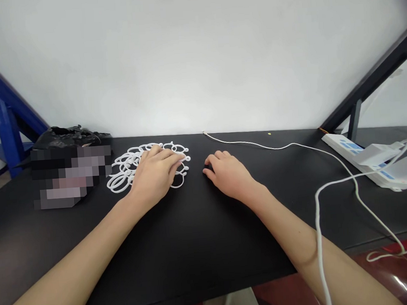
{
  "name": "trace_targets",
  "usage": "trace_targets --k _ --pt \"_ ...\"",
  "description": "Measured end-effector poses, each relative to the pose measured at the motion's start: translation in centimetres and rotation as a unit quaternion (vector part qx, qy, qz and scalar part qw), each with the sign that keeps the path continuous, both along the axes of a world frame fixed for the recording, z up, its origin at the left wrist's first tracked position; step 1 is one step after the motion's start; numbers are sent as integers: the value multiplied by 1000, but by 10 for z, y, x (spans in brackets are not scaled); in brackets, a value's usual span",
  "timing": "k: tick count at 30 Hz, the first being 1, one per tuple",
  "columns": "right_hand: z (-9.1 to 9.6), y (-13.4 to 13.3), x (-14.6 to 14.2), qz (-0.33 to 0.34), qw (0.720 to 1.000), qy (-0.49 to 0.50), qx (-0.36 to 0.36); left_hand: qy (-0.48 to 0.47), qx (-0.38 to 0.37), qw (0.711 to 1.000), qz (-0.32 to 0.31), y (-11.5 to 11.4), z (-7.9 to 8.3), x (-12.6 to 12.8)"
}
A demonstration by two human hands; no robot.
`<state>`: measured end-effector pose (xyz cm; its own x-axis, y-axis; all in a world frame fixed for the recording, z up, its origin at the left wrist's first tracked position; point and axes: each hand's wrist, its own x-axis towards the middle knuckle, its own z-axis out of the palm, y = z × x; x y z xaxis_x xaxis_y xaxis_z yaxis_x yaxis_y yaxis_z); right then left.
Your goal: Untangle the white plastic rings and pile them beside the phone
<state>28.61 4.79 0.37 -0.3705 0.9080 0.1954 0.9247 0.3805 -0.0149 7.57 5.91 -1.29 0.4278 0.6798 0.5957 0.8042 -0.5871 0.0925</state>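
Observation:
A tangled pile of thin white rings with small eyelets, like curtain rings [122, 180], lies on the black tabletop [182, 247]. Over the right part of this pile is my left hand [158, 169], palm down. Its thumb and index fingertip come together at the pile's right edge, closed on a white ring; the hand partly hides that ring and others beneath. To the right of the pile, my right hand [229, 171] rests on the table with loosely curled fingers. A gap shows between its thumb and index finger, and I see nothing in it.
At left sits a black plastic bag [68, 135] with a blurred patch before it. A white cable [276, 148] crosses the table's back right, and its loop passes over my right forearm. A power strip [344, 149] with plugged-in adapters lies far right. A white wall [197, 60] stands behind.

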Motion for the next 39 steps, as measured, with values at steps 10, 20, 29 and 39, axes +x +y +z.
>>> trace_targets --k 10,20,29,39 --pt "5 -4 -1 11 999 27 14 6 -12 1000 27 5 -2 -2" --pt "8 -2 7 -43 996 62 -42 -4 -40 999 -26 -7 5 3" --pt "13 -8 -4 169 957 235 20 -16 -29 995 -93 -12 10 7" --pt "10 -5 -7 122 923 355 88 -40 -64 991 -112 -14 16 3"
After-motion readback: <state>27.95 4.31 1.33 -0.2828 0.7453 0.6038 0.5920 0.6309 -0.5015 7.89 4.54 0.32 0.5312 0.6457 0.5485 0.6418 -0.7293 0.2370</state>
